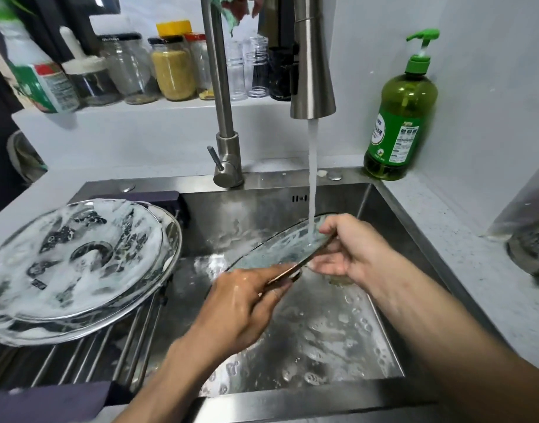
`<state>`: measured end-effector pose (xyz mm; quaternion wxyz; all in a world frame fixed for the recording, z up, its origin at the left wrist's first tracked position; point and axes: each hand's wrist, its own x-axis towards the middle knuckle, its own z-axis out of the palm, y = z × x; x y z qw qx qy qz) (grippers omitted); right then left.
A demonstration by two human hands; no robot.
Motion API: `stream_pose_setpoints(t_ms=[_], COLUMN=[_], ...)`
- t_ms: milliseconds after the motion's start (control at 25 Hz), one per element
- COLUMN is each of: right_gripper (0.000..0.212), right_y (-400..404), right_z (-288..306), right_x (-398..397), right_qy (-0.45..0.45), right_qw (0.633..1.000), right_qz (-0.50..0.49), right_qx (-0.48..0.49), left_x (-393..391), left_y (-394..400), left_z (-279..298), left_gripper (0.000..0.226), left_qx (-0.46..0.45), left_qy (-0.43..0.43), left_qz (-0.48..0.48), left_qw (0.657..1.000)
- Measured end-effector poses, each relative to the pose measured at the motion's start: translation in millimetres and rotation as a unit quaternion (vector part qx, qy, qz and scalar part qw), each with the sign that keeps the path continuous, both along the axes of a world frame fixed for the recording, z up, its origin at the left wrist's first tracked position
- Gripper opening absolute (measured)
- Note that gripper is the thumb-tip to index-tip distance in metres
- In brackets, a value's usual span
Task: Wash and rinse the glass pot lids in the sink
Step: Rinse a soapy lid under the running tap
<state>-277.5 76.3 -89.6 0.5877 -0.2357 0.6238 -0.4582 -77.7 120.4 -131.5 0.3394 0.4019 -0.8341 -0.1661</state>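
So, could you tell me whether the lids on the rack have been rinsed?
No, the lids on the rack are covered in white suds.

Pale grey walls (475,56) meet a speckled light-grey stone countertop (463,270); a white ledge (158,117) carries clear glass storage jars (131,68).

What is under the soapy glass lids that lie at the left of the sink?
The soapy glass lids rest on a rack of metal bars across the sink. What lies beneath the rack is hidden.
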Motion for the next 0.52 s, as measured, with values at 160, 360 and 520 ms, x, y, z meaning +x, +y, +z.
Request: stream_pose_setpoints(t_ms=[160, 360, 520], right_gripper=[0.036, 0.036, 0.014], right_y=[-24, -29, -14], right_z=[6, -26, -53], right_x=[35, 53, 31], right_qy=[0.054, 0.067, 0.209], right_qw=[0.999, 0.997, 0.957], right_qz=[0.010, 0.048, 0.197], right_qx=[0.002, -0.001, -0.045], left_x=[11, 20, 30], left_y=[-17, -28, -37], left_z=[1, -9, -4], left_gripper=[0.031, 0.035, 0.026], left_qx=[0.079, 0.227, 0.332], left_qy=[0.139, 0.243, 0.330], left_qz=[0.033, 0.089, 0.141], left_qw=[0.987, 0.939, 0.872])
